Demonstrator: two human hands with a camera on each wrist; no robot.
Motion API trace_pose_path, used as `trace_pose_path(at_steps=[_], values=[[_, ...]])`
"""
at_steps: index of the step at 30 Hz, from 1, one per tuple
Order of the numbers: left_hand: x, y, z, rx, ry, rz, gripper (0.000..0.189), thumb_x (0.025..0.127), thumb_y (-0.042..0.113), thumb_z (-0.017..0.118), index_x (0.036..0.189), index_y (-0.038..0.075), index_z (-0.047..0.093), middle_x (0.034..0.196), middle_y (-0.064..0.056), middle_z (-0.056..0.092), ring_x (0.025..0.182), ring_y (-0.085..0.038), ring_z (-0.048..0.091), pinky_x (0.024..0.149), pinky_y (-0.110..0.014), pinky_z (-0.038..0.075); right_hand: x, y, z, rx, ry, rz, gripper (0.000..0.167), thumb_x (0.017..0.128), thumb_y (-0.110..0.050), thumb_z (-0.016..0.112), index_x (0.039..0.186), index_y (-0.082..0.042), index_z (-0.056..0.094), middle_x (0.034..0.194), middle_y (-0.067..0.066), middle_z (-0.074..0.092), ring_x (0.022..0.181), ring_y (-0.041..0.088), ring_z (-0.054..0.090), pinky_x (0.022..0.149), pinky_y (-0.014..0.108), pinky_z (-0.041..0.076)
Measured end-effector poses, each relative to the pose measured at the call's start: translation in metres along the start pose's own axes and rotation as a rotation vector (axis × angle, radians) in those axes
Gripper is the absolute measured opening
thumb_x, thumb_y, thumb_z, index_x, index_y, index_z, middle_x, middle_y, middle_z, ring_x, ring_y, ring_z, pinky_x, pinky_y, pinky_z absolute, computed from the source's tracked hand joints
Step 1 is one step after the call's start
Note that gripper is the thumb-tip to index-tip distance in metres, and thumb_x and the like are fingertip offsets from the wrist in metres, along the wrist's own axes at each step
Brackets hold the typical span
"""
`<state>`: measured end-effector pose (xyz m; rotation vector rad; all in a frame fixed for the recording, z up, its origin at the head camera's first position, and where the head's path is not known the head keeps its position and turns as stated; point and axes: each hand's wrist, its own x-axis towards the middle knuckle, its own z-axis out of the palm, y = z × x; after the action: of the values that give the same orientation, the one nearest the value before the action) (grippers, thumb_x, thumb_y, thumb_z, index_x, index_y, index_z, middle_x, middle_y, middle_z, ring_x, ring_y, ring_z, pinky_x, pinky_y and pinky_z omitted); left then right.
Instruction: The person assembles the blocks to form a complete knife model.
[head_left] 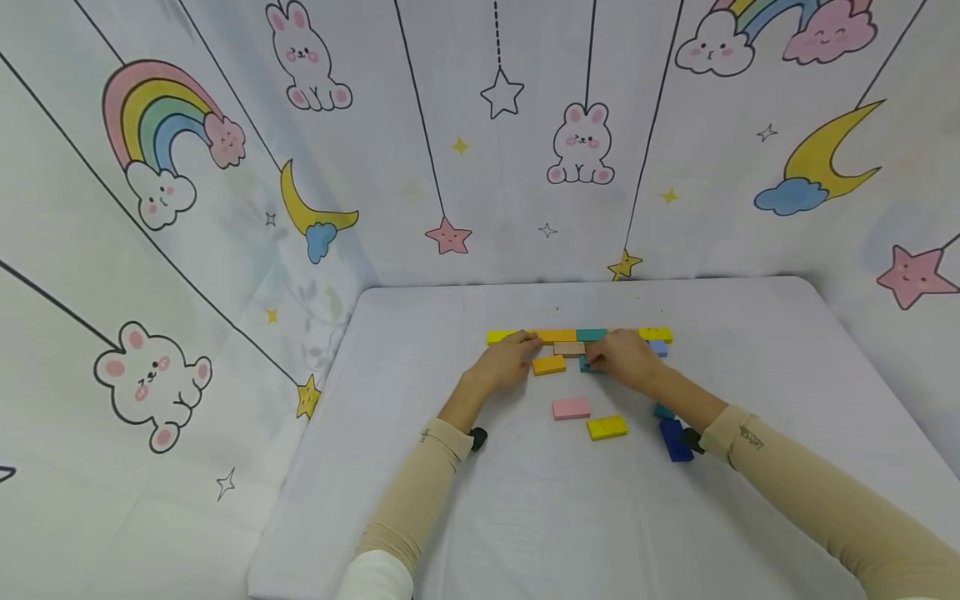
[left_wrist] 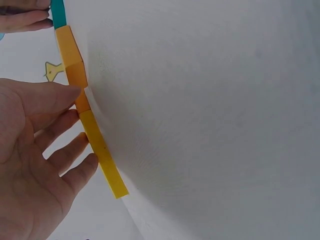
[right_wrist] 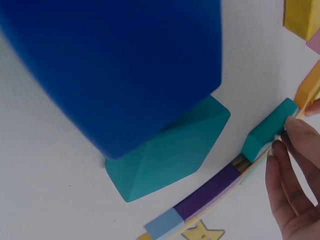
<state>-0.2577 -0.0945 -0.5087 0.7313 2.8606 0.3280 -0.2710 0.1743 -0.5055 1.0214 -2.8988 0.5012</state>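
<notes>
A row of coloured blocks lies across the far part of the table, with a yellow block [head_left: 656,334] at its right end. Fingertips of my left hand [head_left: 508,360] touch the row's left part; in the left wrist view they rest along a yellow block [left_wrist: 104,152], the thumb by an orange block [left_wrist: 76,75]. My right hand [head_left: 626,360] pinches a teal block [right_wrist: 270,129] with thumb and fingertips, just in front of the row; its far side is hidden. Beside it are a wooden block [head_left: 569,349] and a separate orange block [head_left: 549,365].
Nearer me lie a pink block [head_left: 572,408], another yellow block [head_left: 607,427] and a dark blue block [head_left: 676,440]. A second teal block [right_wrist: 170,160] is partly under my right forearm. Purple [right_wrist: 207,192] and light blue blocks [right_wrist: 164,223] stand right of my right hand.
</notes>
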Motion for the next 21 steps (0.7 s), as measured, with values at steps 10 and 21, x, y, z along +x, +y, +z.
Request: trace_pose_path(at_steps=[10,21], values=[[0.0003,-0.0010,0.0016,0.013,-0.001,-0.004,0.052,0.107,0.015,0.055,0.158,0.016,0.047,0.163,-0.003,0.043,0.151,-0.020,0.040,0.124,-0.034,0.034,0.0012,0.0000,0.0003,0.002,-0.007,0.013,0.007,0.088,-0.008,0.084,0.092,-0.014,0.085,0.095,0.000,0.080,0.089,0.023,0.073,0.086,0.046,0.062],[-0.0005,-0.0011,0.0005,0.007,-0.001,0.006,0.053,0.107,0.015,0.056,0.158,0.016,0.047,0.163,-0.003,0.043,0.151,-0.019,0.040,0.124,-0.033,0.033,0.0020,-0.0022,-0.0026,0.016,-0.014,0.027,0.008,0.088,-0.007,0.084,0.093,-0.013,0.085,0.095,0.001,0.080,0.090,0.025,0.073,0.087,0.049,0.061]])
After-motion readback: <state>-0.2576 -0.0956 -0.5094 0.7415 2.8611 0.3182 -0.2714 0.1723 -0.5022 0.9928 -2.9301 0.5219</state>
